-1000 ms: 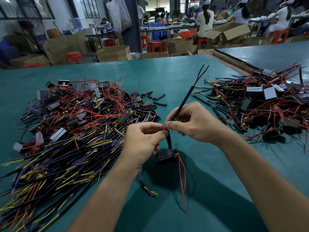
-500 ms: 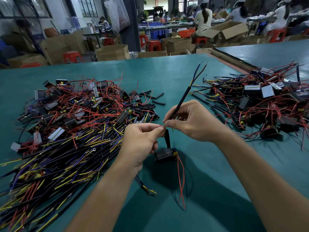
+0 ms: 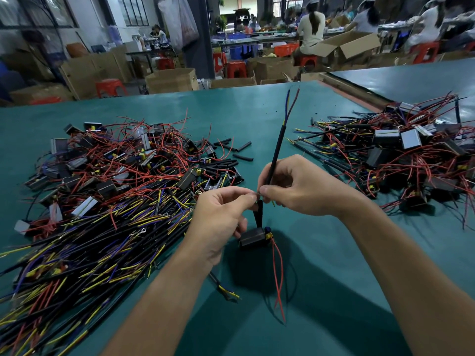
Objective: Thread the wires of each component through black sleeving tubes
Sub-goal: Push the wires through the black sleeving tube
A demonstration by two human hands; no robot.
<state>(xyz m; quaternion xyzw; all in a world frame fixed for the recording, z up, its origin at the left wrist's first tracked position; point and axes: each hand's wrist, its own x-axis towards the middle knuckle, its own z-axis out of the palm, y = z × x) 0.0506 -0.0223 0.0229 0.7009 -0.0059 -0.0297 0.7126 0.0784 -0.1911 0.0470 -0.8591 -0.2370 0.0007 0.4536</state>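
A small black component point(image 3: 253, 237) hangs just above the green table point(image 3: 321, 265), two red wires point(image 3: 279, 276) trailing from it toward me. A short black sleeving tube point(image 3: 259, 213) rises from it to my fingertips. My left hand point(image 3: 221, 217) pinches the top of that short tube. My right hand point(image 3: 300, 188) pinches a long black sleeved wire bundle point(image 3: 276, 152) that slants up and away, with blue, yellow and red wire ends point(image 3: 291, 104) sticking out of its far end. The two hands' fingertips meet at the join.
A big heap of components with red, yellow and blue wires point(image 3: 108, 191) fills the left of the table. Loose short black tubes point(image 3: 231, 155) lie at its far right edge. A second heap of components point(image 3: 401, 155) lies at the right. Cardboard boxes and seated people are beyond the table.
The long sleeved bundle has swung more upright in my right hand. Both hands keep pinching at the same spot; the component has barely moved.
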